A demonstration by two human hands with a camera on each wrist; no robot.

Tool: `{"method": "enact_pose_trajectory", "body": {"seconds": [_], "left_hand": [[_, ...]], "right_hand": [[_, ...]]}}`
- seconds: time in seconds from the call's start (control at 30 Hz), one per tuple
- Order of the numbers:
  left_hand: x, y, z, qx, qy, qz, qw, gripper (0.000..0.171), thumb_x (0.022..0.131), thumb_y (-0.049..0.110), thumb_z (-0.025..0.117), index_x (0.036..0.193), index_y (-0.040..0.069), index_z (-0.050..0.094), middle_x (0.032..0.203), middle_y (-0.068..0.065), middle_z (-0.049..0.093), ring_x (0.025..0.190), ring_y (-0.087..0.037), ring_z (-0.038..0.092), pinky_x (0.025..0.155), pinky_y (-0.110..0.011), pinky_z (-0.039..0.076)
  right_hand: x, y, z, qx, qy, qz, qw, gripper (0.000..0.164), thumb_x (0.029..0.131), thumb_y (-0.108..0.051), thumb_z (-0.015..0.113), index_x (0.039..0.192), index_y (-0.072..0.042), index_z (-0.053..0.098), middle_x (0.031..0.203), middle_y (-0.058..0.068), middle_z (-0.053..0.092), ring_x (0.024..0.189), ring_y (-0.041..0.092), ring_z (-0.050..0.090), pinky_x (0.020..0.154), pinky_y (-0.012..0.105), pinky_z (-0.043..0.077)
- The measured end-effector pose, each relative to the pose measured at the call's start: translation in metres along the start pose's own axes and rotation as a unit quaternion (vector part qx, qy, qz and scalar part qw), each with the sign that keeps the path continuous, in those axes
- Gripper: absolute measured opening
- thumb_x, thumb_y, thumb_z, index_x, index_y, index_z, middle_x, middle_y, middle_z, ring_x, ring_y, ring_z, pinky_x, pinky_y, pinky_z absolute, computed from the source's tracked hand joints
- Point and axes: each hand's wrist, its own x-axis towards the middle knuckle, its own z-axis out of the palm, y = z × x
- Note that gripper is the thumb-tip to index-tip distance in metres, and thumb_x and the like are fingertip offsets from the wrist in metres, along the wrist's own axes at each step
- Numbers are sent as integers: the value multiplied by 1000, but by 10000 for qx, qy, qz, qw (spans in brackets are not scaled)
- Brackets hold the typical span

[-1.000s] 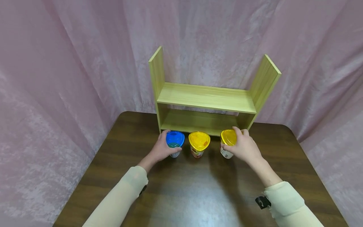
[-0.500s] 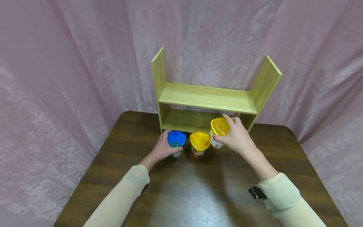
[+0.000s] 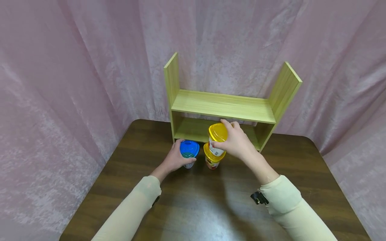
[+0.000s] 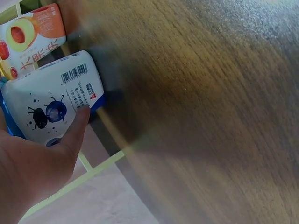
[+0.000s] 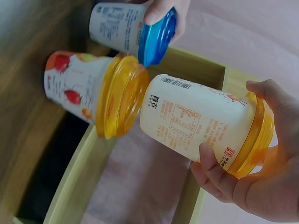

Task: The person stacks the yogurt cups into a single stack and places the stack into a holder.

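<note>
My right hand (image 3: pixel 236 140) grips a yogurt cup with a yellow lid (image 5: pixel 196 122) near its top, thumb on one side and fingers on the other. Its base is right over the lid of a second yellow-lidded yogurt cup (image 5: pixel 77 86), which stands upright on the table with strawberries and peach printed on it. To the left, my left hand (image 3: pixel 173 160) holds a blue-lidded yogurt cup (image 3: pixel 190 149) standing on the table. In the left wrist view, a thumb lies along the white side of this blue-lidded cup (image 4: pixel 56 100), printed with blueberries and a barcode.
Just behind the cups stands a light wooden shelf (image 3: pixel 223 103) with two levels and tall side panels. The dark brown wooden table (image 3: pixel 193 207) extends towards me. Pink curtains (image 3: pixel 226 40) hang behind and at both sides.
My right hand has lifted the right-hand yellow-lidded cup off the table and carried it left, over the middle cup. My left hand stays on the blue-lidded cup.
</note>
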Motion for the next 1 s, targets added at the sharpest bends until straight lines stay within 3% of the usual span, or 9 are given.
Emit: {"method": "enact_pose_trajectory", "body": {"seconds": [0.47,1.0], "left_hand": [[0,-2,-1,-112,-88,-35,9999,98,75,36,91,149,16,29,137,-16,44,114,-37,56,94,-55,52],[-2,-1,-4,-242,-207,-41,9995,97,75,40,91,148,21,30,135,-11,44,116,-33,55,97,-53,51]], "right_hand": [[12,-27,30,104,-308,-252,9992,97,80,-50,82,157,-14,34,136,24,44,97,33,61,81,46,58],[26,-48,40,-93,-481,-429,9979,96,80,-48,81,157,-13,34,133,22,45,95,32,58,80,42,57]]}}
